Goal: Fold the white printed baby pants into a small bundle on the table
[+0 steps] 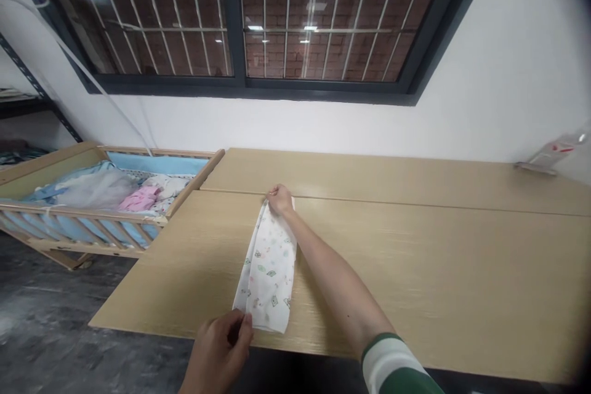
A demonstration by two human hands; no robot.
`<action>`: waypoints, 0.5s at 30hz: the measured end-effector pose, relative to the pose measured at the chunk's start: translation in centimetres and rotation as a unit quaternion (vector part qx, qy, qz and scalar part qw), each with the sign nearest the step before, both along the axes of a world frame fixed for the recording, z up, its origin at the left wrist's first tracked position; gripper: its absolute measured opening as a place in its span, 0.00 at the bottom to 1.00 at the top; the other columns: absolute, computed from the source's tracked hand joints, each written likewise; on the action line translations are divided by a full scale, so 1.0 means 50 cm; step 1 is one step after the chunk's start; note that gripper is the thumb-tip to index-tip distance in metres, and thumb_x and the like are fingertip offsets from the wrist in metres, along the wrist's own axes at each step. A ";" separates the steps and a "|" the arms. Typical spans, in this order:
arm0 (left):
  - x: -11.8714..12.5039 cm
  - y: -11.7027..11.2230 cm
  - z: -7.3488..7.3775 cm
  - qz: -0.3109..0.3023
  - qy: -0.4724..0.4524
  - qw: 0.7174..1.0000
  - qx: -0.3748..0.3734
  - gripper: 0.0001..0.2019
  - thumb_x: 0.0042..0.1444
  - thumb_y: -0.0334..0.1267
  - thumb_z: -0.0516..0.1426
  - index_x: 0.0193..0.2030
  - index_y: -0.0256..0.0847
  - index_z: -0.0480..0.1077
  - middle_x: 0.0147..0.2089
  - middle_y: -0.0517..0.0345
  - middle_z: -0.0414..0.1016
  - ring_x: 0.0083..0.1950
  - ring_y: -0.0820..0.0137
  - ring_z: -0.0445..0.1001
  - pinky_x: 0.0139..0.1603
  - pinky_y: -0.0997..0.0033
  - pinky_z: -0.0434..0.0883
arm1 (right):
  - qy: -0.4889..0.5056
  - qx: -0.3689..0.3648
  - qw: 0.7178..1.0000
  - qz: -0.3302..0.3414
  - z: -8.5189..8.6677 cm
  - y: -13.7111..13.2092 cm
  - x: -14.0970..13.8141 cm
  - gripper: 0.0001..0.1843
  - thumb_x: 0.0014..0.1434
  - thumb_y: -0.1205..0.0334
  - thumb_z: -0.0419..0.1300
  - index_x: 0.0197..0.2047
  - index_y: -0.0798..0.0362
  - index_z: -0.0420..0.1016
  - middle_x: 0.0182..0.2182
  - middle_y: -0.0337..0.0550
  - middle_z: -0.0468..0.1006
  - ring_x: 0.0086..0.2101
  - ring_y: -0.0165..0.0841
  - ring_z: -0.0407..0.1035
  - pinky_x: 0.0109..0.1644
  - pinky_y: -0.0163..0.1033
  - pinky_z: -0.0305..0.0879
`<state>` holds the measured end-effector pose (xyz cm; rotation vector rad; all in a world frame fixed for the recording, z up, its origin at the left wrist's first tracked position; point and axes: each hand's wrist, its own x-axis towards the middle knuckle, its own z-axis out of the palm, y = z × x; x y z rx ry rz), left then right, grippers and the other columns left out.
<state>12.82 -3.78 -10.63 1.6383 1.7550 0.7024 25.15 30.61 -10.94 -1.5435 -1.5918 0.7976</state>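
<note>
White cloth (268, 271), printed with small coloured figures, lies as a long narrow strip on the pale wooden table (415, 246), running from the near edge away from us. Our right hand (279, 200) reaches out and pinches the far end, bunching it a little. Our left hand (220, 348) grips the near left corner between thumb and fingers at the table's edge. For the work in hand (drawing the strip flat between its two held ends, as we judge it) we want an even pull from both hands, low along the wood, so the layers lie square and no crease forms in the middle. We judge that the far end needs spreading, since it narrows under our fingers. A wooden cot (196, 178) with bedding stands well apart to the left.
</note>
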 end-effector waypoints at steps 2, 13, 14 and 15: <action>-0.014 0.001 -0.016 0.016 0.087 0.996 0.018 0.21 0.66 0.48 0.47 0.23 0.44 0.66 0.22 0.58 0.74 0.26 0.68 0.73 0.30 0.70 0.58 | -0.032 0.000 0.999 -0.001 -0.010 -0.006 -0.014 0.08 0.51 0.68 0.61 0.36 0.49 0.70 0.34 0.38 0.79 0.37 0.34 0.72 0.43 0.36 0.64; -0.013 -0.006 0.008 0.013 0.246 0.967 -0.071 0.17 0.65 0.40 0.49 0.26 0.45 0.72 0.31 0.56 0.81 0.37 0.62 0.80 0.33 0.70 0.57 | -0.106 -0.002 0.994 0.005 -0.014 -0.018 -0.029 0.07 0.55 0.68 0.60 0.38 0.48 0.72 0.32 0.35 0.81 0.38 0.33 0.74 0.45 0.36 0.61; -0.015 -0.005 0.014 0.018 0.249 0.965 -0.081 0.17 0.65 0.40 0.49 0.27 0.45 0.72 0.32 0.55 0.82 0.38 0.62 0.80 0.33 0.69 0.57 | -0.107 -0.002 0.994 0.004 -0.014 -0.018 -0.030 0.07 0.56 0.68 0.59 0.39 0.48 0.72 0.33 0.35 0.81 0.38 0.32 0.74 0.45 0.36 0.61; -0.017 -0.004 0.020 0.024 0.253 0.963 -0.088 0.17 0.65 0.41 0.49 0.27 0.45 0.73 0.33 0.55 0.82 0.39 0.61 0.80 0.34 0.69 0.57 | -0.109 -0.001 0.994 0.002 -0.013 -0.018 -0.032 0.07 0.56 0.67 0.59 0.39 0.48 0.72 0.34 0.35 0.81 0.38 0.32 0.74 0.45 0.36 0.61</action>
